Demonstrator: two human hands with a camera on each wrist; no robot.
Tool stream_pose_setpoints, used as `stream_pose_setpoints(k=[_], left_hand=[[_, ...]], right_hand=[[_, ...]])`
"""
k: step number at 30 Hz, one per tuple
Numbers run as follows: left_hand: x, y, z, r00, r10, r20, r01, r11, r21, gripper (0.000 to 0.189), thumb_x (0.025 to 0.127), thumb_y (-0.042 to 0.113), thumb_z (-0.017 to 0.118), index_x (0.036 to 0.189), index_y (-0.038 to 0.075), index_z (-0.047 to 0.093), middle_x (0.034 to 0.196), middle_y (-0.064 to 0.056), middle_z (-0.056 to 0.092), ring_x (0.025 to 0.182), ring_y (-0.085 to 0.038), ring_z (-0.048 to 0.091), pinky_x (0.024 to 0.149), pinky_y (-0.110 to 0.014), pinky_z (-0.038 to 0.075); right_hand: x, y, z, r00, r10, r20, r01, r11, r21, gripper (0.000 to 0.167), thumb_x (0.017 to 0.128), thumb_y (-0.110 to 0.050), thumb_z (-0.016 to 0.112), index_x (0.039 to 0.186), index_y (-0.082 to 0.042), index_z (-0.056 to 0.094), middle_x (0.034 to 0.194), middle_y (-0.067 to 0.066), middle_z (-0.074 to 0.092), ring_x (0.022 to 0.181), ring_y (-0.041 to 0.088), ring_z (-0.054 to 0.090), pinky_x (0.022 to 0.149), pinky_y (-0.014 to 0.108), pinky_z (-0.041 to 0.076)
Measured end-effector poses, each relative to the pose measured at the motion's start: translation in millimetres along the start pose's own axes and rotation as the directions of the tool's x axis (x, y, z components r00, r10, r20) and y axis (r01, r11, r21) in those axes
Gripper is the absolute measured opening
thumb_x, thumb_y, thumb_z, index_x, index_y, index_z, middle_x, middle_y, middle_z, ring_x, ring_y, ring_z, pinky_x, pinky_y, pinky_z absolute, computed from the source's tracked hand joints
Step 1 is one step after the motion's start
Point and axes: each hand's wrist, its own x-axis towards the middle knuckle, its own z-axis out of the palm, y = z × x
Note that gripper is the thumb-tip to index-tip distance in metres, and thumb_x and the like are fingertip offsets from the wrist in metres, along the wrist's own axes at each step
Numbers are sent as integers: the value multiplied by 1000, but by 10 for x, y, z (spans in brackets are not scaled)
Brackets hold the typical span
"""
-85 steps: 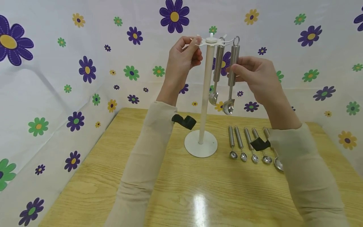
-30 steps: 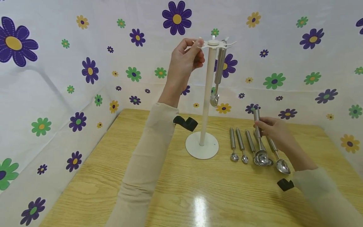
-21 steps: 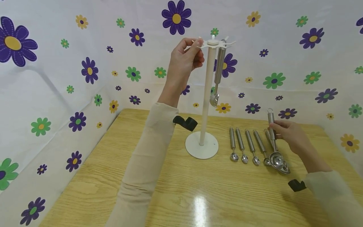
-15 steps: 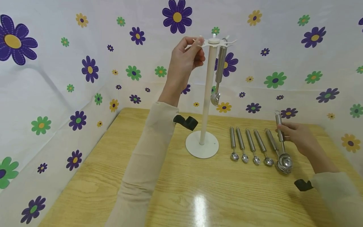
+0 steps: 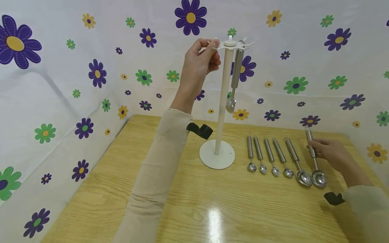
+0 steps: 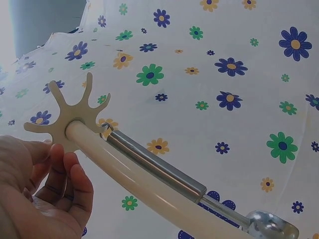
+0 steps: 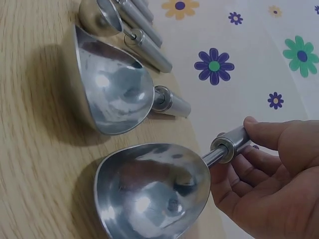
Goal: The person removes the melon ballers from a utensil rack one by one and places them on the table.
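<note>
My left hand (image 5: 199, 59) pinches one arm of the hook ring atop a white stand (image 5: 223, 108). The left wrist view shows the thumb and fingertips on the edge of that ring (image 6: 75, 112). From a hook right of the pole hangs a metal scoop (image 5: 237, 72), bowl downward. At the right end of the table, my right hand (image 5: 331, 152) holds another metal scoop (image 5: 319, 179) by its handle, between thumb and fingers. Its handle end is tilted up; the bowl is low at the tabletop, and I cannot tell whether it touches.
Several metal scoops and ballers (image 5: 273, 157) lie in a row, handles toward the back wall, between the stand and the right hand. The largest-bowled one (image 5: 304, 178) is close beside the held scoop. The stand's round base (image 5: 209, 158) rests on the wooden table (image 5: 170, 209).
My right hand has taken the scoop off the stand's right-hand hook and carried it down and rightward past the row, lowering it at the far end. The left hand stays on the ring.
</note>
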Motion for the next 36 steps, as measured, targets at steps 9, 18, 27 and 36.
stream_pose_setpoints(k=[9, 18, 27, 36], left_hand=[[4, -12, -1, 1000, 6, -3, -6, 1000, -12, 8, 107, 17, 60, 104, 10, 58, 82, -8, 60, 72, -18, 58, 72, -24, 54], [6, -13, 13, 1000, 11, 2, -11, 1000, -19, 8, 106, 17, 60, 105, 10, 58, 81, -8, 60, 72, -18, 58, 72, -24, 53], [-2, -35, 7, 1000, 1, 0, -2, 1000, -18, 10, 106, 17, 60, 105, 8, 58, 80, -7, 60, 71, -18, 58, 71, -24, 53], [7, -23, 16, 1000, 7, -4, -7, 1000, -16, 10, 107, 17, 60, 105, 8, 58, 80, -7, 60, 71, -18, 57, 70, -24, 53]], right_hand=[[65, 80, 3, 999, 30, 29, -31, 999, 39, 69, 111, -37, 49, 145, 21, 34, 122, 15, 67, 88, -14, 58, 79, 16, 55], [93, 112, 27, 999, 48, 15, -46, 995, -83, 66, 111, -38, 45, 142, 20, 38, 151, 45, 27, 106, 10, 62, 90, 26, 55], [79, 204, 85, 1000, 14, 0, -14, 966, -260, 62, 110, -39, 48, 134, 17, 53, 136, 43, 49, 121, 57, 52, 99, 64, 44], [78, 193, 75, 1000, -23, -16, 17, 954, -299, 59, 110, -37, 51, 132, 18, 54, 138, 46, 44, 124, 64, 44, 99, 71, 39]])
